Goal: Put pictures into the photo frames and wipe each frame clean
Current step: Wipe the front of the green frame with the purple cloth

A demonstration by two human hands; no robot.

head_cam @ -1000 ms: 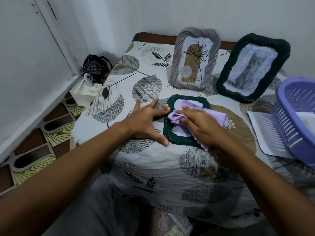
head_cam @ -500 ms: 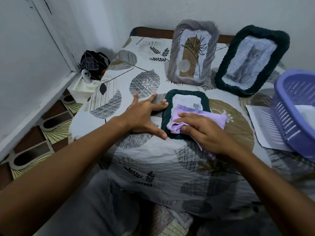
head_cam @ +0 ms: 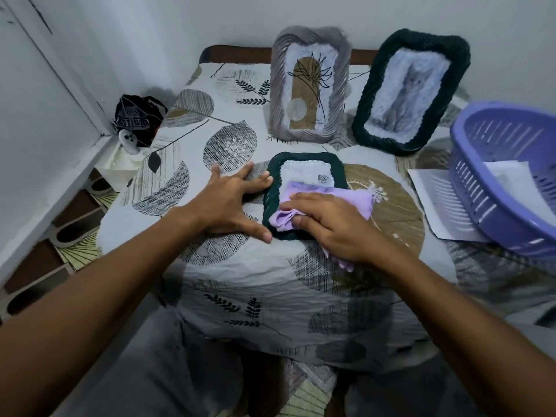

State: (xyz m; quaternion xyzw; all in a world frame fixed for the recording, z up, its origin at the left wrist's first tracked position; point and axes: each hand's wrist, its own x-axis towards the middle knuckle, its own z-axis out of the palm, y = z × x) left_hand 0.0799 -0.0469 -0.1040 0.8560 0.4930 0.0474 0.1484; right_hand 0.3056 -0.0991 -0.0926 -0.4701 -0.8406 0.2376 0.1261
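Frame [head_cam: 304, 195] flat on desk [head_cam: 210, 136], long axis running away from viewer; right hand [head_cam: 334, 227] pressing cloth [head_cam: 325, 203] onto near half; left hand [head_cam: 231, 203] released, splayed, bracing left edge.

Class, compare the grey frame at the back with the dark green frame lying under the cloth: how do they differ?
The grey frame stands upright near the wall; the small green frame lies flat on the table. The grey frame looks larger and shows a plant drawing; a lilac cloth partly hides the green frame's picture. Both have ridged, rope-like borders.

leaf-print table [head_cam: 240, 284]: dark green frame [head_cam: 337, 168] flat, two frames upright, purple basket [head_cam: 496, 188] on paper [head_cam: 433, 200].
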